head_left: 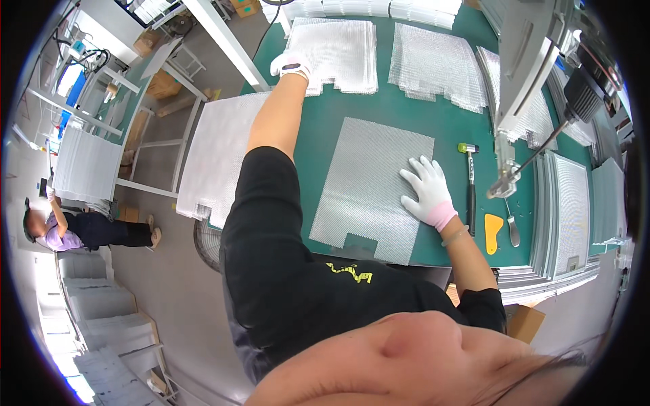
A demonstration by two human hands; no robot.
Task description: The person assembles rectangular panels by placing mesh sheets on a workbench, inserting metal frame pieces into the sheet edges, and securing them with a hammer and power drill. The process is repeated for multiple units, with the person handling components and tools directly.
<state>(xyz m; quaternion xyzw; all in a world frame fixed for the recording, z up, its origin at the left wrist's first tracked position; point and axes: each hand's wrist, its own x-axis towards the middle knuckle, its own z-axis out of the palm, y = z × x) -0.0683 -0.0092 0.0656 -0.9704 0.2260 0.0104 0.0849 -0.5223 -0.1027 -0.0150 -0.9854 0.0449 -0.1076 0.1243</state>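
Right grip is spread, unclenched, on mesh sheet, judged light, bendy; best held by edge alongside. Left grip: closure unclear.

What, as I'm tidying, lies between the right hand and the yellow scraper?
The hammer lies between the right hand and the yellow scraper, in the head view.

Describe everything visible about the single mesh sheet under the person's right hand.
The mesh sheet is thin, grey and roughly rectangular, with a fine, regular pattern all over that looks like metal or plastic mesh; which one I cannot tell. Its near edge has a squarish notch through which the green tabletop shows. It lies flat, directly in front of the person, slightly turned in the view. The gloved right hand rests over its right edge, fingers spread.
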